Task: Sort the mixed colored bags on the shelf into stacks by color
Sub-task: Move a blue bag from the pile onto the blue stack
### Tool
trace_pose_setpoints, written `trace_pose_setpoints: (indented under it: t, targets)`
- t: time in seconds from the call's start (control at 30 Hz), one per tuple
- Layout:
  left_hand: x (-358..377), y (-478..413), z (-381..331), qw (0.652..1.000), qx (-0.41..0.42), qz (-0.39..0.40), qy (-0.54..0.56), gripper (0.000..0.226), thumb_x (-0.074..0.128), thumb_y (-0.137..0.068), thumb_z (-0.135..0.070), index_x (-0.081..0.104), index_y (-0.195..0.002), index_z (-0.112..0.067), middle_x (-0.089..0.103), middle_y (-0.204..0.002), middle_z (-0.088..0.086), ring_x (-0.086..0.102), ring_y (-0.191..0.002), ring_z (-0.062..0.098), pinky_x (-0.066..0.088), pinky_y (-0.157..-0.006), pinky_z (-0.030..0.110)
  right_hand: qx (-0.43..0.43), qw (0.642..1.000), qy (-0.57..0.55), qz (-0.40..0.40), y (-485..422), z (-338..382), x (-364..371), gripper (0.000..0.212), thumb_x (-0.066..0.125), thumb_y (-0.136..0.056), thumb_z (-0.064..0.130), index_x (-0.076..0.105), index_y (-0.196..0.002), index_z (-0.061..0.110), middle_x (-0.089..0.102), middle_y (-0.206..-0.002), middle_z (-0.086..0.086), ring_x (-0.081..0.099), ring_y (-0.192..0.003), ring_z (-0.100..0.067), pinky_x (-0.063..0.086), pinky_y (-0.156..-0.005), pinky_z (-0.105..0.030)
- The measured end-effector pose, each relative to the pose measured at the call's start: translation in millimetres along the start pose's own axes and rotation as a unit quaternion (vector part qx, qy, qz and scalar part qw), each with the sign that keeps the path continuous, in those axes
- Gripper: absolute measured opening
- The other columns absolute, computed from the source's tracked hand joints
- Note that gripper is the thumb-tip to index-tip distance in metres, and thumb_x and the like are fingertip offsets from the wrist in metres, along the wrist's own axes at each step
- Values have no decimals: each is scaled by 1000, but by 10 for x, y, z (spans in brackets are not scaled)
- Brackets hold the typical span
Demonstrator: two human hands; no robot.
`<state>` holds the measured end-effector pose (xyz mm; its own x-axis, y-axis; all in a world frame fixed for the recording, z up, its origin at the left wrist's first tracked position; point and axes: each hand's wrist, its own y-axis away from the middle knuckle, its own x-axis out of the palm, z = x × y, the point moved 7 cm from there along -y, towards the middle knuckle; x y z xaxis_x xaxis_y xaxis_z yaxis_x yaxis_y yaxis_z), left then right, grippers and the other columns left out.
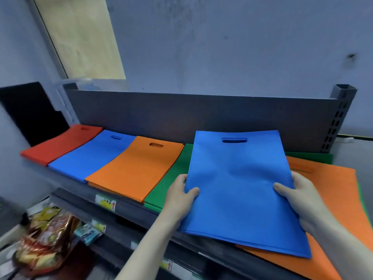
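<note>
Both forearms [141, 249] are reaching in from the bottom edge, w/ the L hand [181, 190] and R hand [300, 199] gripping a blue bag [240, 178] by its two side edges. Each hand's fingers [192, 191] are curling round the fabric: thumbs pressing on top, the rest going underneath, out of sight. Bag is tilting up toward its handle slot at the far end, w/ its near edge overhanging the shelf [141, 217] front. It's sitting over a mixed pile at the R end, where an orange bag [331, 188] is lying right below it and a green bag [310, 157] is poking out behind. To the L, four sorted piles are lying side by side: red stack [60, 144], blue stack [94, 154], orange stack [137, 166], green stack [171, 174], the green one just beside the L hand. Grey back panel [181, 114] is standing behind them. Price tag [106, 202] is sticking to the shelf front; snack packets [46, 229] are lying on the lower shelf [113, 241], blurred.
</note>
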<state>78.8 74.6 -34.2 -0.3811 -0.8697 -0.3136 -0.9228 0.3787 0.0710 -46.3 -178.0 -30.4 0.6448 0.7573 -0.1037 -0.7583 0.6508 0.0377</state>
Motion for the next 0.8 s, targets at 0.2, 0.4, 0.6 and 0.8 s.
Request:
trace_pose_setpoints:
  t: [0.2, 0.4, 0.6, 0.8]
  targets:
    - [-634, 82, 169, 999, 2, -36, 8, 17, 54, -96, -19, 50, -106, -32, 63, -109, -6, 65, -94, 13, 57, -74, 35, 2, 999, 9, 44, 51, 81, 657, 21, 54, -94, 6, 61, -111, 18, 70, -104, -2, 70, -88, -26, 57, -77, -48]
    - [-1257, 96, 363, 998, 9, -55, 19, 16, 54, -96, -18, 52, -105, -31, 63, -108, -6, 66, -93, 14, 58, -75, 37, 4, 998, 8, 64, 188, 170, 1287, 23, 54, -94, 4, 61, -110, 19, 70, -106, -2, 70, -89, -27, 56, -78, -50]
    - [-2176, 160, 677, 997, 13, -76, 21, 14, 55, -96, -16, 54, -102, -28, 63, -110, -4, 65, -94, 15, 58, -76, 36, 7, 998, -7, 67, 493, 258, 2190, 23, 52, -91, -3, 63, -100, 14, 73, -97, -7, 71, -81, -29, 58, -69, -43]
    - [-3256, 227, 1053, 994, 3, -109, 20, 11, 55, -96, -17, 55, -102, -25, 65, -106, -4, 67, -91, 16, 58, -72, 37, 9, 996, -19, 89, 781, 275, 3299, 24, 51, -89, -5, 63, -102, 11, 73, -97, -7, 72, -81, -28, 58, -69, -40]
